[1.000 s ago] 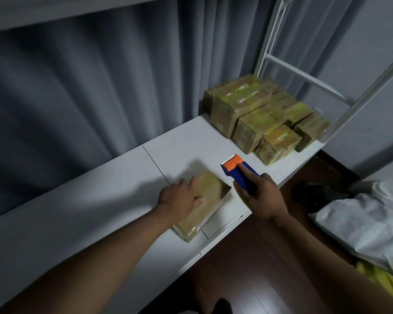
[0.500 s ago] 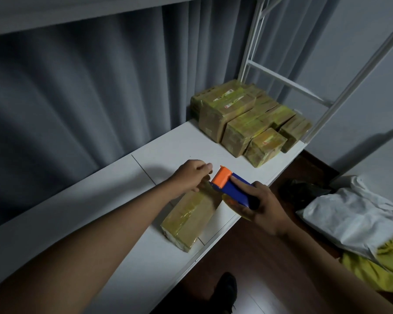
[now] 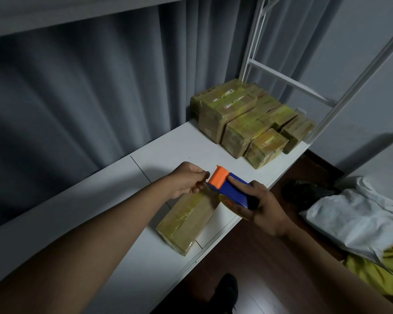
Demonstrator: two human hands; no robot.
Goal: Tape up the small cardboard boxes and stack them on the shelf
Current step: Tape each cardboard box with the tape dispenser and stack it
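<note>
A small cardboard box (image 3: 186, 219), wrapped in clear tape, lies on the white shelf (image 3: 114, 200) near its front edge. My right hand (image 3: 262, 206) grips a blue tape dispenser with an orange head (image 3: 227, 189) just above the box's far end. My left hand (image 3: 187, 180) pinches the tape end at the dispenser's orange head, fingers curled. A stack of several taped boxes (image 3: 250, 120) stands at the shelf's right end.
Grey curtains hang behind the shelf. A white metal frame post (image 3: 359, 81) rises at the right end. On the dark wooden floor lie a white bag (image 3: 359, 219), yellow cloth (image 3: 379, 273) and a dark object (image 3: 304, 192). My shoe (image 3: 225, 288) shows below.
My left hand lifted off the box and moved to the dispenser's head, where it now pinches the tape end. The right hand raised the dispenser over the box's far end.
</note>
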